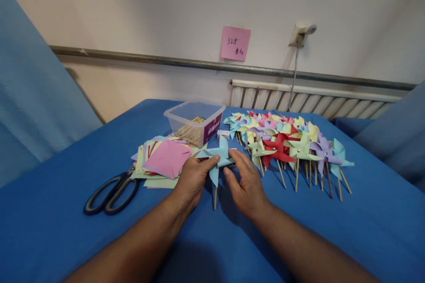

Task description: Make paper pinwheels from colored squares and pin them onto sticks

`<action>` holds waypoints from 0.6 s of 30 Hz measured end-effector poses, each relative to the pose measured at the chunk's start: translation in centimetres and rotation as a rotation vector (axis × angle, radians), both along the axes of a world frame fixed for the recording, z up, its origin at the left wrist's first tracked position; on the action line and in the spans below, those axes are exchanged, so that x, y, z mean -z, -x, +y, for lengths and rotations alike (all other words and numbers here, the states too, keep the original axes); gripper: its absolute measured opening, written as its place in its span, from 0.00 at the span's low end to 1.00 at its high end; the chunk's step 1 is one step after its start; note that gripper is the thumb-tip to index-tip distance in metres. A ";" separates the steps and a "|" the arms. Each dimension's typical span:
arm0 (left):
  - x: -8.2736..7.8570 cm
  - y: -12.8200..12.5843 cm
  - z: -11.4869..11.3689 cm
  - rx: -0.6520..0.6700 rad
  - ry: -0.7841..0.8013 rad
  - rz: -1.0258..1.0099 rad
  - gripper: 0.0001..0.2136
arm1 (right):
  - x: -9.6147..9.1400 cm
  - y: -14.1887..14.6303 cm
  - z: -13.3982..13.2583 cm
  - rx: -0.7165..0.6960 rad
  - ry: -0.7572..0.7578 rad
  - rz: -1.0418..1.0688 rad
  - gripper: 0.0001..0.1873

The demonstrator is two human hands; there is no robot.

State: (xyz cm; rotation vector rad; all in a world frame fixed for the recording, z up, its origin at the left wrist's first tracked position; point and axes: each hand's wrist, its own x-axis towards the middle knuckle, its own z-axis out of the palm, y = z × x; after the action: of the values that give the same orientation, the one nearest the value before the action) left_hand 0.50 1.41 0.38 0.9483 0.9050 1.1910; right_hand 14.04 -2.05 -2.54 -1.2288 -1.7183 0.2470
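A light blue paper pinwheel (219, 154) on a wooden stick lies on the blue table cover (59, 212), in front of me. My left hand (192, 179) pinches its left blade and centre between thumb and fingers. My right hand (245, 182) presses on its right side, fingers curled over the hub. The stick points toward me, between both hands.
Black-handled scissors (111, 194) lie to the left. A stack of coloured paper squares (162, 159) sits behind them. A clear plastic box (195, 120) holds wooden sticks. Several finished pinwheels (285, 143) lie in rows to the right. A pink note (235, 43) hangs on the wall.
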 end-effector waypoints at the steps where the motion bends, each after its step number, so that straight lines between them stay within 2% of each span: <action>1: 0.0 0.0 0.0 0.001 0.000 0.009 0.15 | 0.0 0.0 0.0 -0.014 0.008 -0.005 0.25; 18: -0.1 -0.1 -0.1 -0.029 0.018 0.047 0.13 | -0.6 0.3 -0.4 -0.071 -0.010 0.092 0.22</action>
State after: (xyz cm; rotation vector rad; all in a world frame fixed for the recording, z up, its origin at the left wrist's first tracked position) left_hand 0.61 1.29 0.51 0.9546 0.9678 1.1871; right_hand 13.73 -2.49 -1.91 -1.1333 -1.6834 0.3326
